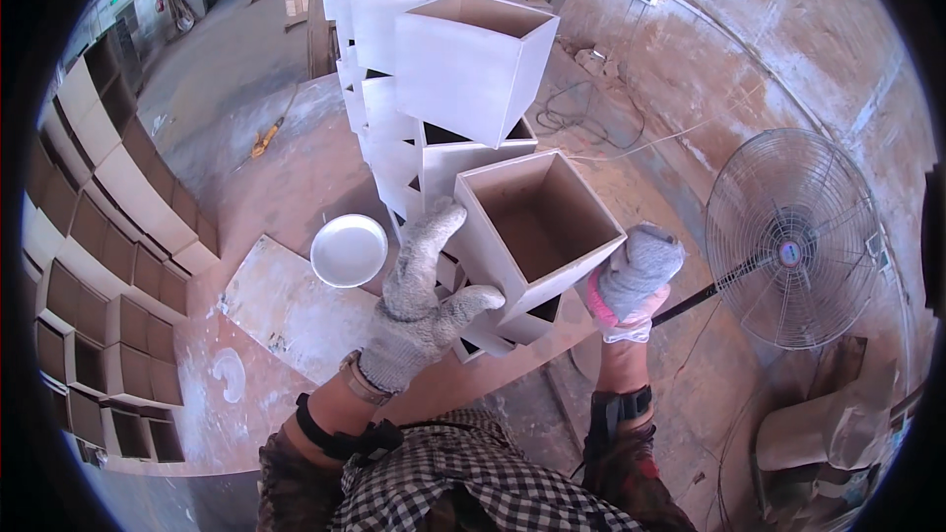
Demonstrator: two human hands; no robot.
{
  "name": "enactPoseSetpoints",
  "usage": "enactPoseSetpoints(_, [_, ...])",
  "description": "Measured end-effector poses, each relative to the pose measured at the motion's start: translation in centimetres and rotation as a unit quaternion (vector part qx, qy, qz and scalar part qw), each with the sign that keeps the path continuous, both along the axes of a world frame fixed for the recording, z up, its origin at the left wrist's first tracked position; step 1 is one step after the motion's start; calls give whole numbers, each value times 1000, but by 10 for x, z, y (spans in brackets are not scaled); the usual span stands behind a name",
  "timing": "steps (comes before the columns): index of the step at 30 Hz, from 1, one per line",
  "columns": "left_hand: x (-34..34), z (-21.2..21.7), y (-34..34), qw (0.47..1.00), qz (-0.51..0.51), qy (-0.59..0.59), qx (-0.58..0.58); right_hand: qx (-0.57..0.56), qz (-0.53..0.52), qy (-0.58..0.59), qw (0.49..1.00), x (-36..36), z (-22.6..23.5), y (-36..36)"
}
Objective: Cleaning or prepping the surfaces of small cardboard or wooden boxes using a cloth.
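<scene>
An open-topped box [483, 256], white outside and brown inside, stands tilted before me on top of stacked boxes. My left hand [419, 281], in a grey knit glove, is at its left side with thumb and fingers spread; the fingertips are at or very near the wall. At the box's right corner is my right hand [639, 276], in a grey glove with a pink band and a white cuff. Its fingers are curled closed, and a dark edge shows at the fingertips. What they hold, if anything, cannot be made out.
More white boxes [473, 64] rise in a stacked row beyond. A white bowl [349, 250] and a pale board [286, 305] are at left, with racked boxes [123, 335] farther out. On the right stands a caged fan [788, 281]; a yellow tool [266, 138] lies on the floor.
</scene>
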State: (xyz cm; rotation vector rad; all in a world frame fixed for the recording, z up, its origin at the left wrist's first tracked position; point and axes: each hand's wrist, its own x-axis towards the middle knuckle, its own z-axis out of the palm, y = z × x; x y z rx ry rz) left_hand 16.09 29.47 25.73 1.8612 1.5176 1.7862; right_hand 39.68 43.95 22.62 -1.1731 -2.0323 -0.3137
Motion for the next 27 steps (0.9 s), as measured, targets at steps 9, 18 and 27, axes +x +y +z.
enactPoseSetpoints(9, [15,7,-1,996,39,74,21,85,37,63,994,-11,19,-19])
enactPoseSetpoints(18, [19,-20,8,999,-19,-1,51,-295,337,640,625,-6,-39,7])
enactPoseSetpoints(27, [-14,-52,-34,996,59,-65,4,-253,440,591,627,4,-43,0])
